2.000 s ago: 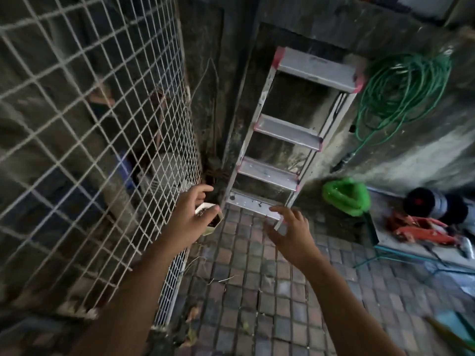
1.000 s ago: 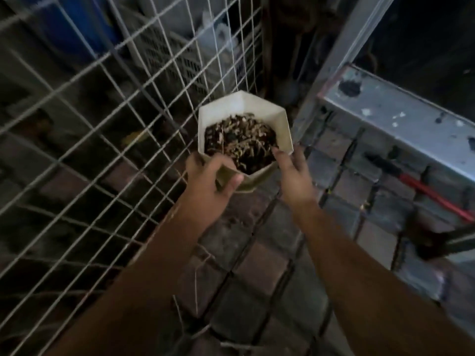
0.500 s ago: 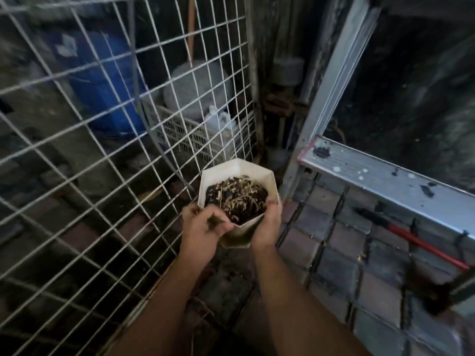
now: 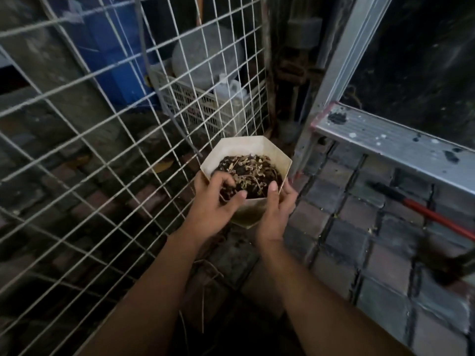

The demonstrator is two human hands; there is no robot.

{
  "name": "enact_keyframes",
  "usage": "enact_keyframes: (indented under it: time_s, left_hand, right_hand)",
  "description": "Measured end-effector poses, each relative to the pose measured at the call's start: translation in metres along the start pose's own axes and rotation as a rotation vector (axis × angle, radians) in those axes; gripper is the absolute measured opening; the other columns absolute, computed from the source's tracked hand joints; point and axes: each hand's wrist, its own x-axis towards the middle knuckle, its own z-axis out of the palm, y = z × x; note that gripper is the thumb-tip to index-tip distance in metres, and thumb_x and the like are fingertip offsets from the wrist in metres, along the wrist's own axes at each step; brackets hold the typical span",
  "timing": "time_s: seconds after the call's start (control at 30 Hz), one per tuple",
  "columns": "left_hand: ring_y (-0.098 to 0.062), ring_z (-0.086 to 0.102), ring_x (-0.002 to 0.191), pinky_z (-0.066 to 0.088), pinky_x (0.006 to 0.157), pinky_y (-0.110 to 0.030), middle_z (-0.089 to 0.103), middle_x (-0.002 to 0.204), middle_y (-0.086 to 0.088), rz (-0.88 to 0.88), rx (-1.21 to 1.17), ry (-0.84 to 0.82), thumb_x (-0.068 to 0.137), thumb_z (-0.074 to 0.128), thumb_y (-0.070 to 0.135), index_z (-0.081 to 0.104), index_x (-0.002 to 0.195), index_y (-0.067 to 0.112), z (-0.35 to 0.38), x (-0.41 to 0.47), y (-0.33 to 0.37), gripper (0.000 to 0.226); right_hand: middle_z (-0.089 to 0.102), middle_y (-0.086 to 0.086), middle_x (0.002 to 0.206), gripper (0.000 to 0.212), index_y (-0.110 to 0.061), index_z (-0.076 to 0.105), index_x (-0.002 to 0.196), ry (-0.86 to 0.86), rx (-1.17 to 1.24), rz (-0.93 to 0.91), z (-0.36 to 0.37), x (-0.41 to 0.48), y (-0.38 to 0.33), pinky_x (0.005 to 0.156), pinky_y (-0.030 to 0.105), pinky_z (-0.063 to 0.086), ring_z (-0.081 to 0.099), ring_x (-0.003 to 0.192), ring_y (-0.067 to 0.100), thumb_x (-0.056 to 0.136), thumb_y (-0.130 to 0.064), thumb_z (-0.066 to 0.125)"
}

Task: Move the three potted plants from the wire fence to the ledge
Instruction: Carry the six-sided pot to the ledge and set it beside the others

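A white hexagonal pot (image 4: 244, 150) filled with dark soil and dried plant bits sits between both my hands, just in front of the white wire fence (image 4: 108, 140). My left hand (image 4: 216, 209) wraps the pot's left rim, with its fingers curled over the edge onto the soil. My right hand (image 4: 276, 211) cups the right side, thumb on the rim. The pot's lower body is mostly hidden by my hands. No other pots and no ledge are in view.
An aluminium ladder (image 4: 390, 142) stands at the right, its lowest step close to the pot. A red-handled tool (image 4: 431, 214) lies on the brick floor (image 4: 347, 240). Behind the fence are a white crate (image 4: 205, 109) and a blue container (image 4: 110, 60).
Both hands closed around the pot after reaching it at the fence. The left fingers now curl over the rim onto the soil, and the view has drawn nearer.
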Motion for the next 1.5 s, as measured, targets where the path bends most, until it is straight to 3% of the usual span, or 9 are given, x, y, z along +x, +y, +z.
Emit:
enact_keyframes:
  time_s: [0.27, 0.47, 0.63, 0.83, 0.97, 1.03, 1.13, 1.27, 1.5]
  left_hand:
    - [-0.031, 0.041, 0.138, 0.036, 0.104, -0.020, 0.041, 0.149, -0.024, 0.016, -0.067, 0.266, 0.080, 0.080, 0.039, 0.049, 0.086, 0.029, 0.043, -0.014, 0.003, 0.033]
    - [-0.041, 0.059, 0.113, 0.051, 0.098, -0.046, 0.058, 0.118, -0.028, -0.005, -0.234, 0.403, 0.065, 0.088, 0.025, 0.051, 0.072, 0.034, 0.041, -0.010, 0.007, 0.039]
    - [-0.030, 0.052, 0.086, 0.045, 0.078, -0.047, 0.056, 0.089, -0.020, 0.001, -0.511, 0.305, 0.057, 0.089, 0.027, 0.060, 0.065, 0.031, 0.017, -0.005, -0.009, 0.030]
    - [-0.011, 0.065, 0.080, 0.054, 0.071, -0.025, 0.068, 0.078, 0.009, 0.126, -0.667, 0.204, 0.058, 0.084, -0.006, 0.065, 0.062, 0.029, -0.009, -0.007, -0.015, 0.040]
    - [-0.024, 0.066, 0.107, 0.060, 0.081, -0.032, 0.071, 0.100, -0.001, 0.235, -0.694, 0.114, 0.053, 0.093, 0.006, 0.065, 0.063, 0.027, -0.033, -0.001, -0.004, 0.036]
    - [-0.028, 0.065, 0.112, 0.059, 0.085, -0.036, 0.068, 0.105, -0.010, 0.257, -0.676, 0.087, 0.052, 0.095, 0.013, 0.065, 0.063, 0.027, -0.043, 0.001, 0.001, 0.035]
    - [-0.015, 0.070, 0.094, 0.058, 0.075, -0.028, 0.071, 0.091, 0.000, 0.212, -0.731, 0.136, 0.054, 0.085, 0.004, 0.064, 0.060, 0.025, -0.050, -0.001, 0.003, 0.031]
    - [-0.010, 0.069, 0.082, 0.058, 0.067, -0.024, 0.070, 0.082, 0.007, 0.160, -0.736, 0.163, 0.053, 0.084, 0.008, 0.065, 0.060, 0.025, -0.058, -0.004, 0.003, 0.027]
    - [-0.035, 0.048, 0.103, 0.040, 0.085, -0.056, 0.051, 0.105, -0.021, 0.248, -0.738, 0.141, 0.075, 0.089, 0.029, 0.059, 0.092, 0.031, -0.083, 0.003, 0.020, 0.034]
  right_hand:
    - [0.057, 0.015, 0.149, 0.060, -0.019, 0.051, 0.146, -0.340, 0.208, 0.168, -0.043, 0.048, 0.010, 0.117, 0.063, 0.039, 0.050, 0.141, 0.037, 0.094, -0.049, 0.056]
    - [0.061, 0.013, 0.141, 0.130, -0.011, 0.039, 0.155, -0.572, 0.196, 0.361, -0.045, 0.049, -0.008, 0.093, 0.038, 0.061, 0.069, 0.117, 0.021, 0.052, -0.072, 0.088]
    - [0.051, 0.007, 0.155, 0.143, -0.026, 0.025, 0.162, -0.643, 0.172, 0.308, -0.045, 0.045, -0.012, 0.104, 0.041, 0.056, 0.064, 0.122, 0.015, 0.044, -0.074, 0.090]
    - [0.049, 0.006, 0.159, 0.128, -0.036, 0.023, 0.162, -0.599, 0.259, 0.376, -0.043, 0.025, -0.007, 0.112, 0.063, 0.044, 0.050, 0.142, 0.031, 0.057, -0.067, 0.089]
    - [0.053, 0.005, 0.156, 0.126, -0.035, 0.032, 0.159, -0.587, 0.285, 0.435, -0.043, 0.023, -0.010, 0.080, 0.050, 0.063, 0.053, 0.138, 0.037, 0.052, -0.069, 0.090]
    - [0.055, 0.006, 0.154, 0.129, -0.033, 0.037, 0.157, -0.596, 0.323, 0.474, -0.037, 0.025, -0.015, 0.086, 0.057, 0.060, 0.055, 0.137, 0.034, 0.046, -0.072, 0.090]
    - [0.055, 0.006, 0.154, 0.134, -0.032, 0.042, 0.155, -0.634, 0.335, 0.597, -0.023, 0.023, -0.027, 0.107, 0.068, 0.044, 0.053, 0.140, 0.033, 0.037, -0.079, 0.087]
    - [0.062, -0.002, 0.147, 0.130, -0.043, 0.049, 0.147, -0.572, 0.215, 0.571, -0.015, 0.013, -0.036, 0.086, 0.065, 0.058, 0.062, 0.130, 0.028, 0.030, -0.091, 0.078]
    - [0.064, -0.009, 0.143, 0.081, -0.053, 0.046, 0.146, -0.616, 0.276, 0.277, -0.004, -0.010, -0.067, 0.082, 0.061, 0.062, 0.068, 0.122, 0.016, 0.072, -0.071, 0.073]
